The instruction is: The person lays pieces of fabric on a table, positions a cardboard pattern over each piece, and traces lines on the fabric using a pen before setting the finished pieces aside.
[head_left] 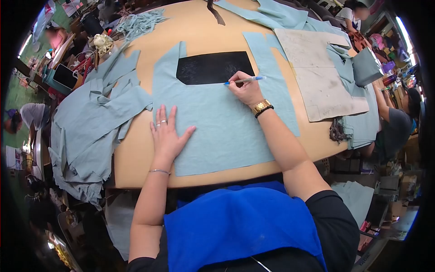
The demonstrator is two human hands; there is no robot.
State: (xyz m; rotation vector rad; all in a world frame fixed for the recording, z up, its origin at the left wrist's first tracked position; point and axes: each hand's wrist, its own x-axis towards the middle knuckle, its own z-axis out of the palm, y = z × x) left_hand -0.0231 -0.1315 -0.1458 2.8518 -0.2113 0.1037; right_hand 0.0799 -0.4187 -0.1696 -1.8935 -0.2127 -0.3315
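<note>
A light blue-green cut fabric piece (217, 131) with a deep cut-out at its far edge lies flat on the table in front of me. Inside the cut-out shows a black rectangular sheet (208, 68) with pale marks on it. My right hand (247, 90) pinches a blue-and-white pen (247, 80), its blue tip at the cut-out's near edge. On the fabric's left side rests my left hand (167, 133), flat with fingers spread, holding nothing.
Loose blue-green fabric pieces (95, 118) pile over the tan table's (131, 167) left edge. A worn pale pattern board (317, 72) lies on more fabric at right. Fabric strips (140, 23) sit at the far left. A person in a dark shirt (396, 129) is beyond the right edge.
</note>
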